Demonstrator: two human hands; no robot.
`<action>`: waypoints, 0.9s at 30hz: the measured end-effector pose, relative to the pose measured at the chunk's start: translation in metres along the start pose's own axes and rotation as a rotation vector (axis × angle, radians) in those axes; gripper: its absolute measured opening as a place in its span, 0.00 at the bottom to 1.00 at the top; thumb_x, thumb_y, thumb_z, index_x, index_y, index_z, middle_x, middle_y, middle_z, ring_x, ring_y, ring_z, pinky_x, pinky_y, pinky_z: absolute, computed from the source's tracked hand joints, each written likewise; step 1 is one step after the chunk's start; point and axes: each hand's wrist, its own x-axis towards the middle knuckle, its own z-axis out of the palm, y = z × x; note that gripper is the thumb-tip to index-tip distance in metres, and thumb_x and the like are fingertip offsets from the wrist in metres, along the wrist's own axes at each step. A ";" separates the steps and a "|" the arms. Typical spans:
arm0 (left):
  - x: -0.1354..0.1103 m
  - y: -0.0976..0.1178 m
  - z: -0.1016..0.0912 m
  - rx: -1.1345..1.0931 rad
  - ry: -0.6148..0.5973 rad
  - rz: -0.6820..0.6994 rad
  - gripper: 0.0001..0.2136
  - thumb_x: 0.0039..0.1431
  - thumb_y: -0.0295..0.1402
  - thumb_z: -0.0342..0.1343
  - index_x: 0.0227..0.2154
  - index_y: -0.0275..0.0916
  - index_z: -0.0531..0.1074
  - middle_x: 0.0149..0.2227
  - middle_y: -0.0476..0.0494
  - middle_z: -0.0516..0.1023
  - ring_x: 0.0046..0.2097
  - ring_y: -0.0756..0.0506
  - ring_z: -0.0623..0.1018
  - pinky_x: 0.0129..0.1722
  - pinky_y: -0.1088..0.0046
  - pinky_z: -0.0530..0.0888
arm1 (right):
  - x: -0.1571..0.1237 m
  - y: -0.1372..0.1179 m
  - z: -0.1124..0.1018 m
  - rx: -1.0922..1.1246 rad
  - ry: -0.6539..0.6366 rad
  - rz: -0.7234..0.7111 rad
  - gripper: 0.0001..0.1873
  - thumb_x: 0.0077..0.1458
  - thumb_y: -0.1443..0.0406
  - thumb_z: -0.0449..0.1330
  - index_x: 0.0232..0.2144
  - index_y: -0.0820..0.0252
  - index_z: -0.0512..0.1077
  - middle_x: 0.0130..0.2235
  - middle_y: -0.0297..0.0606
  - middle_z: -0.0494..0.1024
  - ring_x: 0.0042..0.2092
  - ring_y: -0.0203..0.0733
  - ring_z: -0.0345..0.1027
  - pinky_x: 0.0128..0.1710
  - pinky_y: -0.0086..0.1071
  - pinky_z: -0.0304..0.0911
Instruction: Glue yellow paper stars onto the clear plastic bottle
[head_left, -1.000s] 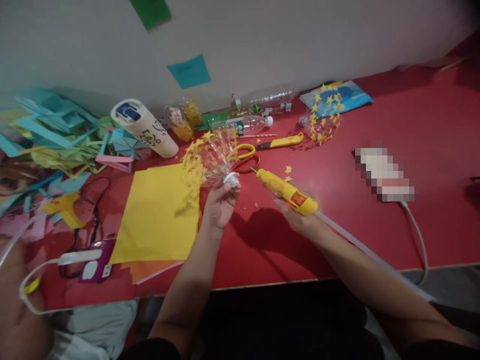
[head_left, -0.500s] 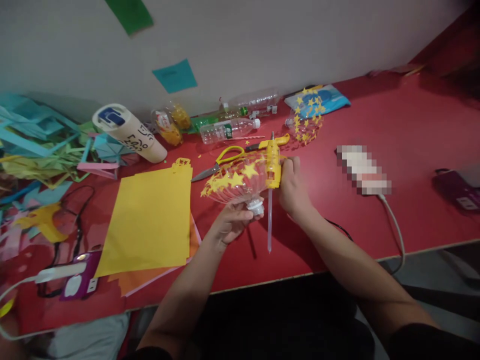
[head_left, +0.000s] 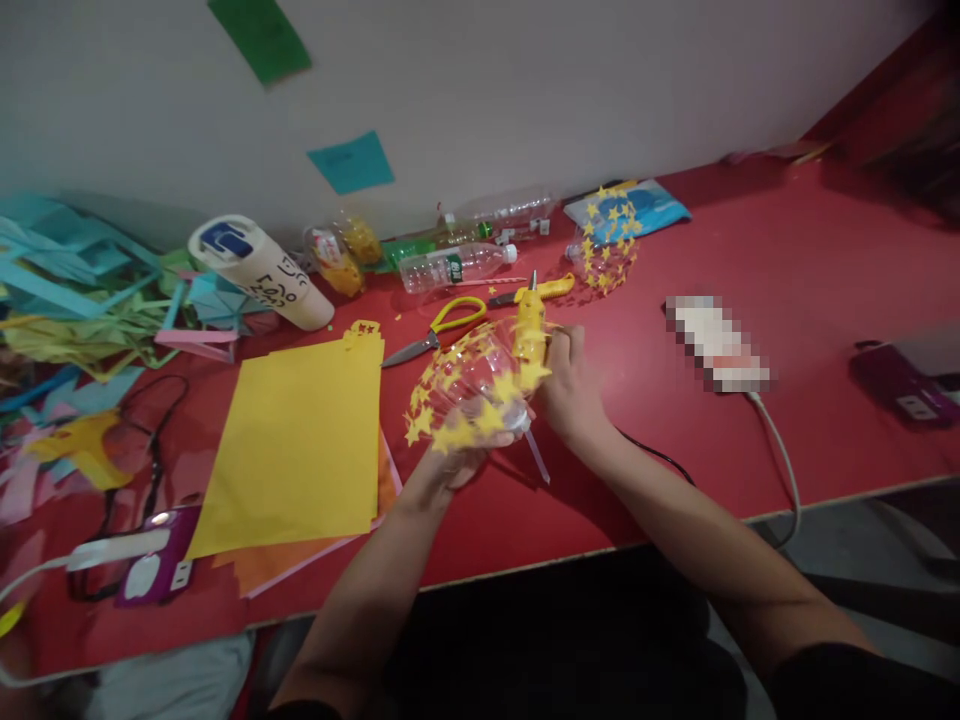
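My left hand (head_left: 459, 462) is closed under a clear cut plastic bottle piece (head_left: 474, 385) dotted with yellow paper stars, lifted just above the red table (head_left: 787, 250). My right hand (head_left: 571, 392) grips a yellow glue gun (head_left: 529, 325), its nozzle pointing away from me, right beside the bottle piece. A clear glue stick (head_left: 537, 455) pokes out of the gun's back toward me.
A yellow paper sheet (head_left: 296, 440) lies left of my hands. Yellow-handled scissors (head_left: 439, 330), a yellow utility knife, several plastic bottles (head_left: 454, 265), another star-covered bottle (head_left: 607, 245) and a white tube (head_left: 259, 270) sit behind. Paper scraps pile at far left. A power strip and cable lie right.
The glue gun swung from lying toward the right to pointing away, next to the bottle piece. The bottle piece turned in my left hand, its cap now hidden.
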 end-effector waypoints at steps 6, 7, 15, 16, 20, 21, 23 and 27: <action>0.001 0.000 -0.001 -0.019 0.002 -0.002 0.14 0.31 0.21 0.68 0.26 0.36 0.78 0.29 0.46 0.81 0.25 0.53 0.74 0.29 0.78 0.73 | -0.003 -0.003 0.002 -0.056 -0.054 0.006 0.09 0.60 0.70 0.45 0.40 0.60 0.63 0.44 0.48 0.66 0.34 0.42 0.61 0.31 0.35 0.62; 0.000 -0.001 -0.001 -0.020 0.002 -0.005 0.13 0.31 0.21 0.68 0.27 0.36 0.78 0.29 0.46 0.81 0.25 0.52 0.74 0.30 0.77 0.73 | -0.003 -0.003 0.003 -0.064 -0.066 0.000 0.09 0.60 0.70 0.45 0.40 0.60 0.63 0.43 0.48 0.66 0.34 0.42 0.61 0.30 0.36 0.62; -0.003 0.006 -0.011 -0.040 0.010 0.039 0.13 0.34 0.20 0.66 0.29 0.34 0.79 0.35 0.43 0.81 0.28 0.53 0.75 0.29 0.81 0.72 | 0.011 0.016 0.000 0.184 0.062 0.032 0.05 0.54 0.68 0.50 0.35 0.57 0.62 0.41 0.45 0.67 0.39 0.44 0.63 0.39 0.40 0.66; -0.002 0.010 -0.014 -0.046 0.009 0.047 0.14 0.34 0.20 0.66 0.30 0.34 0.79 0.36 0.42 0.81 0.29 0.53 0.75 0.30 0.81 0.73 | 0.013 0.019 -0.003 0.238 0.071 0.066 0.04 0.53 0.67 0.52 0.34 0.57 0.62 0.40 0.44 0.67 0.40 0.44 0.63 0.40 0.41 0.66; 0.007 0.024 -0.022 -0.214 0.084 0.157 0.15 0.35 0.21 0.63 0.32 0.31 0.77 0.32 0.42 0.79 0.27 0.54 0.73 0.28 0.82 0.72 | 0.008 0.012 -0.018 0.580 -0.073 0.220 0.10 0.52 0.56 0.58 0.32 0.56 0.65 0.33 0.37 0.70 0.35 0.41 0.66 0.36 0.37 0.66; 0.008 0.027 -0.024 -0.264 0.109 0.161 0.15 0.37 0.21 0.61 0.33 0.31 0.77 0.30 0.43 0.78 0.27 0.54 0.73 0.28 0.82 0.72 | 0.004 0.006 -0.023 0.642 -0.136 0.216 0.12 0.54 0.54 0.57 0.33 0.56 0.67 0.31 0.36 0.71 0.32 0.40 0.66 0.33 0.35 0.66; 0.009 0.031 -0.027 -0.344 0.158 0.151 0.12 0.42 0.21 0.58 0.33 0.30 0.76 0.28 0.44 0.76 0.26 0.55 0.72 0.28 0.82 0.72 | -0.004 -0.006 -0.030 0.767 -0.262 0.178 0.15 0.54 0.51 0.57 0.33 0.56 0.69 0.30 0.36 0.72 0.31 0.39 0.67 0.30 0.33 0.66; 0.011 0.032 -0.033 -0.379 0.231 0.168 0.09 0.51 0.22 0.53 0.35 0.33 0.75 0.27 0.46 0.74 0.25 0.55 0.71 0.28 0.81 0.72 | -0.016 -0.022 -0.034 0.863 -0.341 0.002 0.16 0.54 0.49 0.59 0.30 0.55 0.71 0.31 0.37 0.73 0.34 0.40 0.69 0.32 0.33 0.66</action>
